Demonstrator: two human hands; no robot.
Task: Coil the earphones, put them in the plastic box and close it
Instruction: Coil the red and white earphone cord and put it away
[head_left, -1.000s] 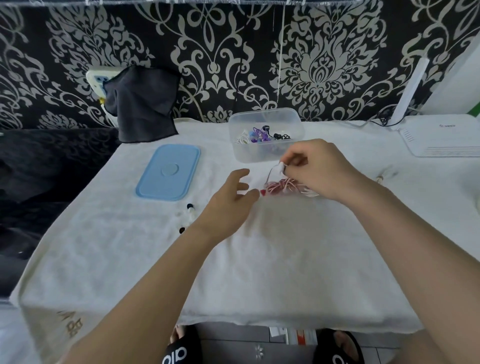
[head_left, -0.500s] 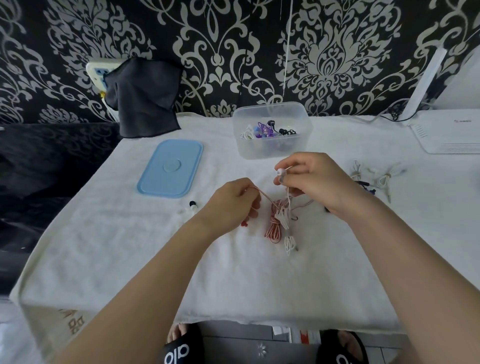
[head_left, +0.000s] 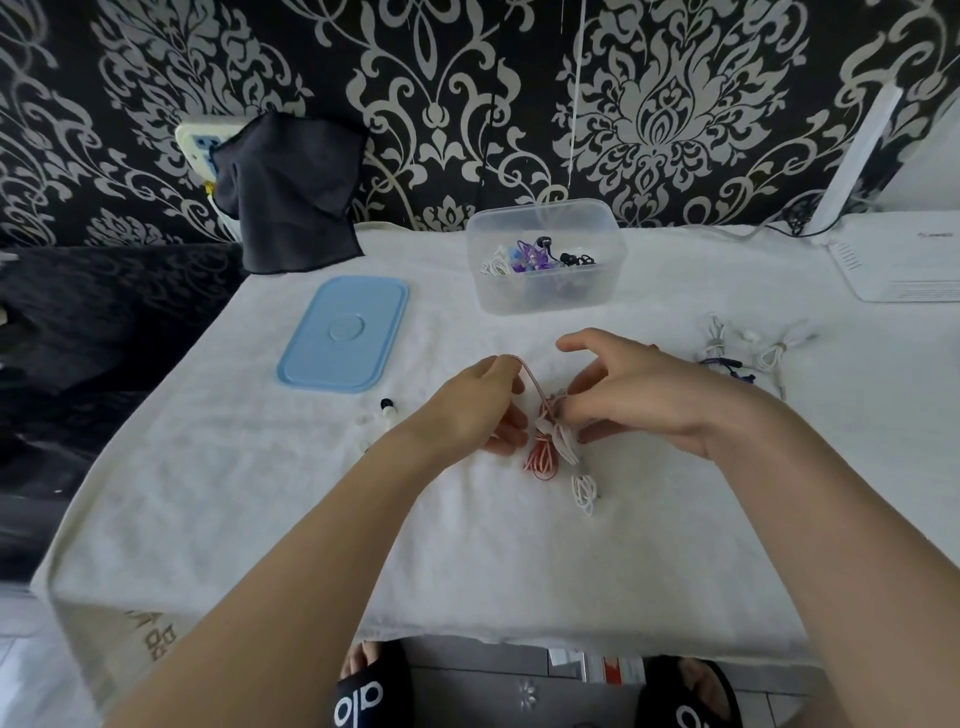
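Red and white earphones (head_left: 544, 456) hang in a bundle between my hands above the white cloth. My left hand (head_left: 475, 405) pinches a loop of the red cable at its fingertips. My right hand (head_left: 639, 392) pinches the bundle near its top, forefinger stretched out. A white looped end (head_left: 584, 491) lies on the cloth below. The clear plastic box (head_left: 545, 293) stands open behind, holding several coiled earphones. Its blue lid (head_left: 344, 332) lies flat to the left.
More earphones (head_left: 748, 353) lie on the cloth at the right, and a small black-tipped pair (head_left: 379, 413) beside my left wrist. A dark cloth (head_left: 288, 192) hangs at the back left. A white device (head_left: 898, 265) sits at the far right. The table's front edge is near my feet.
The bundle was lifted from the cloth and drawn toward me. My left hand came in and took the red cable. My right hand shifted its hold lower onto the bundle.
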